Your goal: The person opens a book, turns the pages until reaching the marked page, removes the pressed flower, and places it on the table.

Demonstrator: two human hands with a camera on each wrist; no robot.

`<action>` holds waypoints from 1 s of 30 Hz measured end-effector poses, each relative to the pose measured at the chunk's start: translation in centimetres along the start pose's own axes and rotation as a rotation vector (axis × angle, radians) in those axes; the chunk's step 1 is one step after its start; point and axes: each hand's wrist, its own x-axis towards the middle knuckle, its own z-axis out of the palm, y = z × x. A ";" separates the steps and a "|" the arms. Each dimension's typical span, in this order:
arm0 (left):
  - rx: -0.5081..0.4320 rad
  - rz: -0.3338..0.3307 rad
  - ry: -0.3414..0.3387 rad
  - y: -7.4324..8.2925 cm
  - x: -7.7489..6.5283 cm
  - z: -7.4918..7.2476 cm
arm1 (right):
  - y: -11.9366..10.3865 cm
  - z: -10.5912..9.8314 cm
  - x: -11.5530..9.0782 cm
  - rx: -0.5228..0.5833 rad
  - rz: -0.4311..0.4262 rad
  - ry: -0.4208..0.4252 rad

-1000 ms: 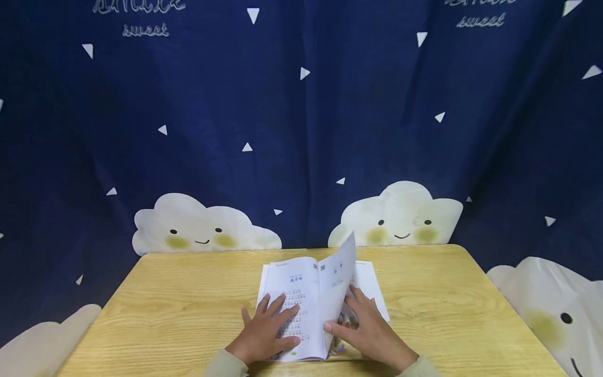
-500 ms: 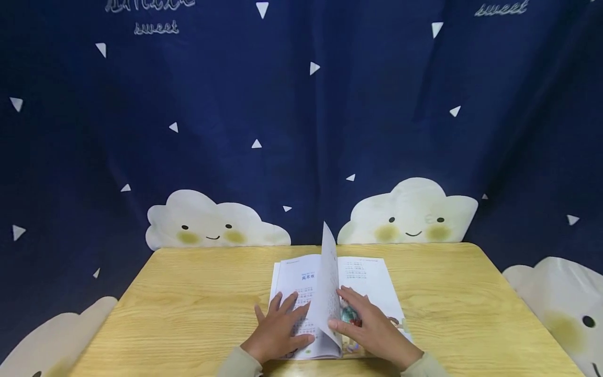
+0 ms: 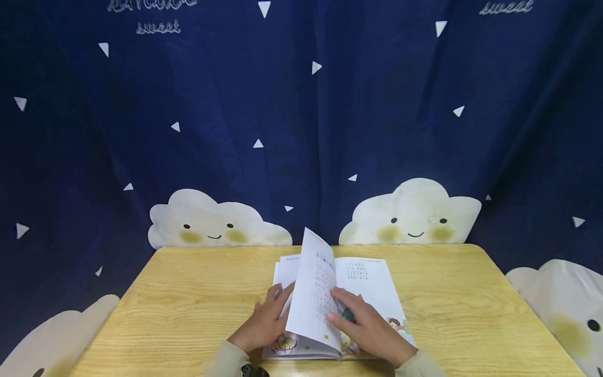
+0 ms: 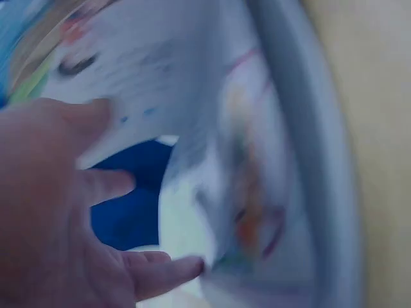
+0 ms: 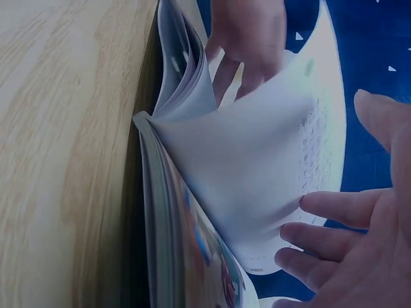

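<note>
Open bk (image 3: 372,280) on wood counter (image 3: 188,293), one pg (image 3: 313,293) standing up.
L hand (image 3: 263,322), fingers spread, partly behind that pg; R hand (image 3: 372,330), fingers apart, at pg's R side. Navy curtain (image 3: 301,115) at back.

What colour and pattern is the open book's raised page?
The raised page is white with small dark print; best seen in the head view.

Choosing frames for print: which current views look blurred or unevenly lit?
Left wrist: strongly blurred, left hand and book pages smeared. Right wrist: raised page grey inward, bright at its outer edge. Head: crispest, though the curtain darkens toward its left side.
</note>
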 end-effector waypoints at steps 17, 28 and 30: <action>-0.420 -0.131 0.119 -1.2 0.3 -1.8 | -0.9 1.6 0.7 -0.134 -0.028 -0.120; -0.171 -0.143 0.164 -1.2 0.3 -0.8 | -1.3 2.9 1.0 -0.350 -0.099 -0.158; -0.124 -0.115 0.155 -1.3 0.2 -0.7 | -1.3 3.1 1.0 -0.377 -0.112 -0.149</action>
